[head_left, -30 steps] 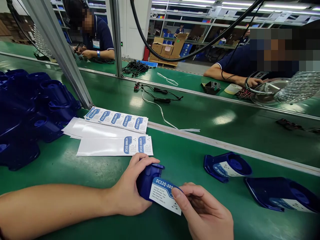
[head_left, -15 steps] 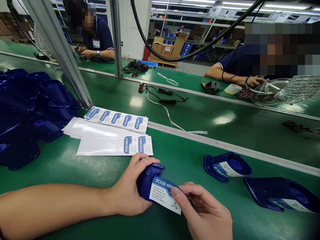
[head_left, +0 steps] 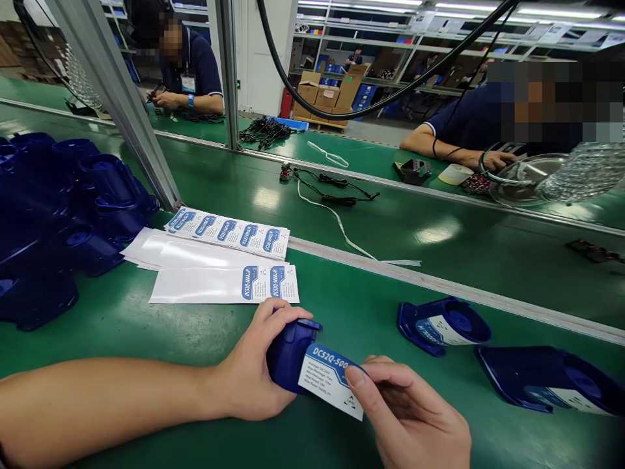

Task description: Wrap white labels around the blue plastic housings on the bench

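Note:
My left hand (head_left: 261,368) is wrapped round a blue plastic housing (head_left: 287,357) above the green bench, thumb below and fingers over its top. Between the thumb and fingers of my right hand (head_left: 407,410) is a white and blue printed label (head_left: 328,381), pinched at its right end. The label's left edge overlaps the right side of the housing; whether it touches cannot be made out. Beyond my left hand lies a label sheet (head_left: 200,286) with two labels at its right end. Two blue housings with labels on them, a nearer one (head_left: 541,374) and a farther one (head_left: 446,324), rest at right.
Unlabelled blue housings (head_left: 73,195) are heaped at left beside a metal post (head_left: 110,98). More label sheets (head_left: 229,231) lie behind. Past the pale bench edge (head_left: 415,277), a green belt-like surface carries a black cable (head_left: 336,195). Two co-workers sit across.
My right hand has moved slightly right with the label, baring more of the housing's side. The cable and white strip on the far surface have shifted right. My left hand is nearly still.

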`<state>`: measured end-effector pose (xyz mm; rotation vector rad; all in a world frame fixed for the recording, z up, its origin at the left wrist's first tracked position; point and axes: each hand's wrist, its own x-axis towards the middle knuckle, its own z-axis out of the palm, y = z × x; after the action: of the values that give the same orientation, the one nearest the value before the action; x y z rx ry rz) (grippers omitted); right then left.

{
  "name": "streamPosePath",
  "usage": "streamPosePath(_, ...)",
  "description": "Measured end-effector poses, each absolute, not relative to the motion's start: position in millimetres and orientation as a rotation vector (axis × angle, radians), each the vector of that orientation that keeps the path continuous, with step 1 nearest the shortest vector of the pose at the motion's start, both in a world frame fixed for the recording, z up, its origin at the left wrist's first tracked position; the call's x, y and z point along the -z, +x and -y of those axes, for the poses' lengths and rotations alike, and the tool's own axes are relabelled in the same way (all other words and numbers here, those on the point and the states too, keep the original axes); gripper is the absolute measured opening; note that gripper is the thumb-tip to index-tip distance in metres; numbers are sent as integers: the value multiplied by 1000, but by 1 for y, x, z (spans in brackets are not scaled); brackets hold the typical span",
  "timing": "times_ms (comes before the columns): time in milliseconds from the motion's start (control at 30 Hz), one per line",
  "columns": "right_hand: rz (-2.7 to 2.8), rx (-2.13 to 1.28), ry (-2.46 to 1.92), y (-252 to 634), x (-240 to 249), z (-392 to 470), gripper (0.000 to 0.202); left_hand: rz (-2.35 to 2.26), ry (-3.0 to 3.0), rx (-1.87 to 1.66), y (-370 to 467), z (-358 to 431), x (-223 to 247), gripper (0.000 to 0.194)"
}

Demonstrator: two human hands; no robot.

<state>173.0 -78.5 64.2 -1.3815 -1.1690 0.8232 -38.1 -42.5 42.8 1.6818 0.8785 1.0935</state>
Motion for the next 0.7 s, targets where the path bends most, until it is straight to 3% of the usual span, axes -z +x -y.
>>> streamPosePath(700, 1131, -869, -1462, 164, -60, 83, 34, -910, 1711, -1083, -39, 42, -42, 83)
